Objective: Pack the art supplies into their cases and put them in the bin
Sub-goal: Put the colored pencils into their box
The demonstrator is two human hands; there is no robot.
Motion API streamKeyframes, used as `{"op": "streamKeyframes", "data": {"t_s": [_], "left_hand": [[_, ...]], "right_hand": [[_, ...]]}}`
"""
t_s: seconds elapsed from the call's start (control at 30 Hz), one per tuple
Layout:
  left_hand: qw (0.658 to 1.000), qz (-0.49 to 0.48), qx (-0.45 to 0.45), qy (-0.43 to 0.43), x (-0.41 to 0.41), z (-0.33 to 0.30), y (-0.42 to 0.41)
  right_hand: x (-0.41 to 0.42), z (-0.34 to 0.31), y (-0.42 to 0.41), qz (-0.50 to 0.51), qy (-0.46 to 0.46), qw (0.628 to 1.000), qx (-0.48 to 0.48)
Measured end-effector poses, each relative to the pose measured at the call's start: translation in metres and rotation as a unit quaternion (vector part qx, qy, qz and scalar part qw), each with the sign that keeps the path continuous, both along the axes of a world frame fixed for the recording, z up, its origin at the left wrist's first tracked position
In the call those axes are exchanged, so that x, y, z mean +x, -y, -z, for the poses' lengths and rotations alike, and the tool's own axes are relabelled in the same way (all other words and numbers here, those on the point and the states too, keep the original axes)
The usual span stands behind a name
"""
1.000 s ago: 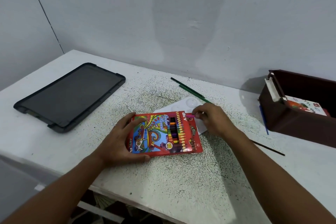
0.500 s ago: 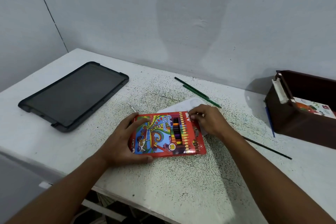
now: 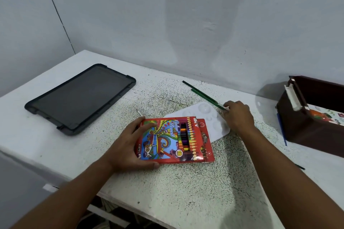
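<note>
1. Here the left hand (image 3: pixel 130 145) grips the red colour-pencil box (image 3: pixel 173 140) by its left end, thumb under the near edge, fingers on top; the box lies on the speckled surface (image 3: pixel 186 188).
2. The right hand (image 3: pixel 237 115), past the box, has its fingertips at the tip of a green pencil (image 3: pixel 206 97); whether they pinch it I cannot tell.
3. A white palette (image 3: pixel 208 115) lies between both hands, partly under the box.
4. The brown bin (image 3: pixel 312 122) sits right of the right hand.
5. A black tray (image 3: pixel 80 96) lies left of the left hand.

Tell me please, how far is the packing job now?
Done: one printed box lies in the brown bin. In hand: left hand holds the colour pencil case; right hand reaches the green pencils. Left: those pencils, the white palette, then the case.
</note>
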State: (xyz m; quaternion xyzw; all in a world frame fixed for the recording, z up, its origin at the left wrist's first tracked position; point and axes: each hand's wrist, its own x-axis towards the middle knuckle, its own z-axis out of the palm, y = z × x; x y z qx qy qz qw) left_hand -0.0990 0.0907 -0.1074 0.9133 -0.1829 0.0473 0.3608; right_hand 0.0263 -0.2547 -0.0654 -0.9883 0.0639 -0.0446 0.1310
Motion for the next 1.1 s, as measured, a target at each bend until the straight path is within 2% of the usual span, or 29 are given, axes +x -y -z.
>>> {"op": "streamKeyframes", "data": {"t_s": [0.2,0.4,0.5,0.63,1.1], "left_hand": [[1.000,0.002,0.000,0.013,0.000,-0.003,0.002],[1.000,0.003,-0.006,0.008,-0.001,-0.004,0.002],[1.000,0.002,-0.004,0.010,0.000,-0.003,0.002],[1.000,-0.002,-0.001,0.008,0.000,-0.002,0.001],[1.000,-0.008,0.010,-0.003,0.001,-0.002,0.002]], "right_hand": [[0.004,0.005,0.004,-0.001,0.012,1.000,0.011],[-0.017,0.002,0.018,0.031,0.052,0.988,0.144],[-0.037,-0.001,0.038,0.019,0.060,0.983,0.170],[-0.062,-0.004,0.062,-0.035,0.065,0.990,0.122],[-0.067,-0.011,0.064,-0.078,0.065,0.993,0.062]]}}
